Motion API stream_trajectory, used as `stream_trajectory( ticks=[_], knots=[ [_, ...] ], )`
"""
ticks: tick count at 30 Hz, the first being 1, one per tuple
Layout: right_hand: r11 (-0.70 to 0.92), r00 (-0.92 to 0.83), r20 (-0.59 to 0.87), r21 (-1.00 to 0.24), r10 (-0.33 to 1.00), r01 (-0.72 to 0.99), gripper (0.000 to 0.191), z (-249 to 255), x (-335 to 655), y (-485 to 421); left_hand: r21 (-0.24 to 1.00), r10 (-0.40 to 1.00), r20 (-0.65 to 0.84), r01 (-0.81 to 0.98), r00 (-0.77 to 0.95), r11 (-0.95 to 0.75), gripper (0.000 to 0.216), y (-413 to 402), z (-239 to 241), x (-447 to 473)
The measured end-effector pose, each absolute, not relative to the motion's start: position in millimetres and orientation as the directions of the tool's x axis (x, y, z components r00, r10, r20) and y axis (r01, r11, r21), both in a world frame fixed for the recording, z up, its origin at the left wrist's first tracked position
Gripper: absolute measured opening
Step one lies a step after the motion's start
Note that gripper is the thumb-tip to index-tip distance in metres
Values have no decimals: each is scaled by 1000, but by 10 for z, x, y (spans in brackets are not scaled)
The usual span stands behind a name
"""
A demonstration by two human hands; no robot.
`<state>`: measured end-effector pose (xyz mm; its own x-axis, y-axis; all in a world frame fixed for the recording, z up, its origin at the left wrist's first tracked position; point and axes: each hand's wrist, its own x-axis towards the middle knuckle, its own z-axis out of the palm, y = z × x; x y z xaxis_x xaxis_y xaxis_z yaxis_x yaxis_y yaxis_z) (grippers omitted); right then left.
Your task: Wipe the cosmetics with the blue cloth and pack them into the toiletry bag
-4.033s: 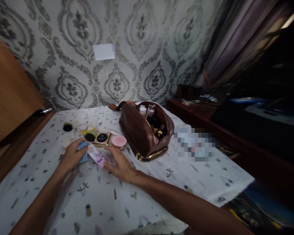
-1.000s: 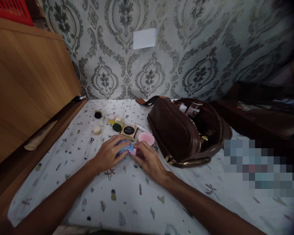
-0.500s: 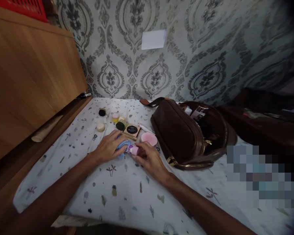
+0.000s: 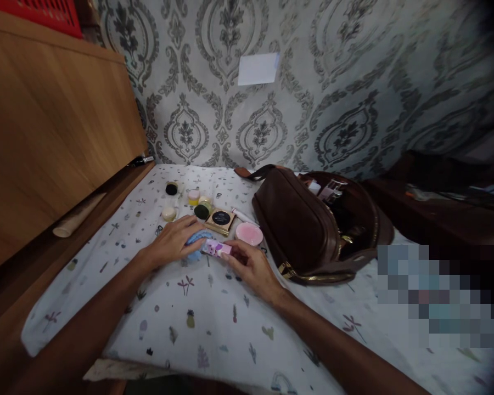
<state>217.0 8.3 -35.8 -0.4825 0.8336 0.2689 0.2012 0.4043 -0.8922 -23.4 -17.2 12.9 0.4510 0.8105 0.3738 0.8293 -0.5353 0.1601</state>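
My left hand (image 4: pixel 173 241) is closed on a light blue cloth (image 4: pixel 197 245) on the patterned white sheet (image 4: pixel 206 323). The cloth presses against one end of a small pink tube (image 4: pixel 216 248). My right hand (image 4: pixel 250 266) pinches the tube's other end with its fingertips, holding it just above the sheet. Right behind the hands lie a square gold compact (image 4: pixel 221 219) with a black lid and a round pink compact (image 4: pixel 249 233).
Several small jars (image 4: pixel 172 189) and pots stand in a cluster behind the compacts. An open brown leather cosmetics bag (image 4: pixel 304 225) full of bottles sits to the right. A wooden board (image 4: pixel 49 126) rises on the left, patterned wallpaper (image 4: pixel 313 93) behind.
Four seconds ago the tube lay slanted between my hands. Since then the view has swung left, and over the last second the tube has turned and shows more of its length beside the cloth.
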Motion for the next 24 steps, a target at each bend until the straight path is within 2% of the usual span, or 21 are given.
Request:
stream_trajectory(
  ticks=[6,10,12,18,21,24],
  knots=[
    [334,-456,241,-933,857,134,38,-410,2173,108,316,873,281,821,398,-476,33,-132,204,-341],
    [308,-471,226,-946,853,104,39,-433,2181,116,296,888,258,843,382,-449,39,-135,207,-336],
    [321,-465,245,-943,851,91,39,-441,2180,122,214,879,274,867,390,-451,37,-155,203,-300],
    [374,-466,296,-924,834,83,35,-444,2172,128,-209,717,461,850,522,-484,28,-248,133,-51],
    [412,-472,324,-906,820,94,32,-449,2172,114,-303,631,491,797,601,-523,25,-291,85,93],
    [405,-469,328,-912,820,70,36,-476,2171,107,-319,591,492,764,639,-560,22,-325,44,196]
  ],
)
